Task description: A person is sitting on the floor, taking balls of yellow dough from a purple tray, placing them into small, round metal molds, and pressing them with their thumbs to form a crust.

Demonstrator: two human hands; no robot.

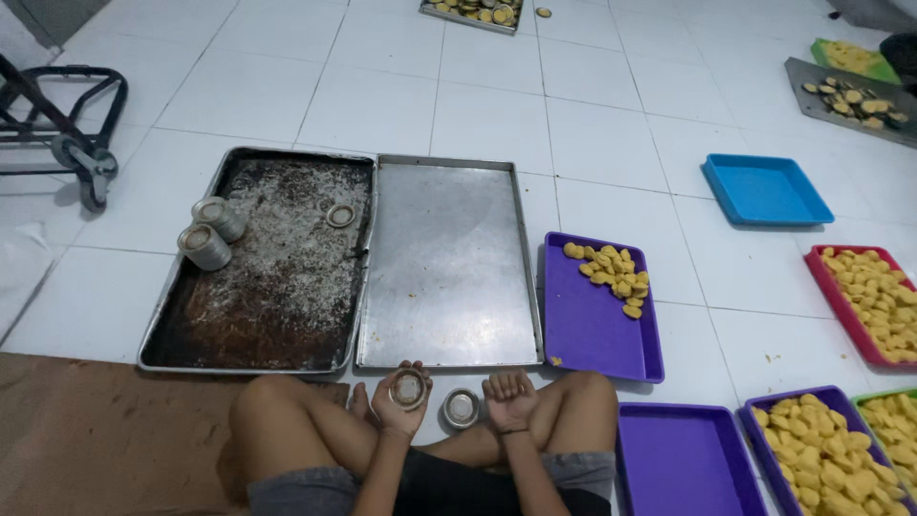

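I sit cross-legged on the white tile floor. My left hand holds a small round metal mould with pale dough in it. My right hand is palm up, fingers curled, and whether it holds anything I cannot tell. Between the hands a second round metal mould rests on the floor. Just beyond my hands lies a clean metal baking tray. Left of it is a dark, burnt-looking tray carrying two stacks of moulds and a single mould.
A purple tray with several yellow cookies lies right of the clean tray. More purple, red and green trays of cookies fill the right side, with a blue tray behind. A black cart stands far left.
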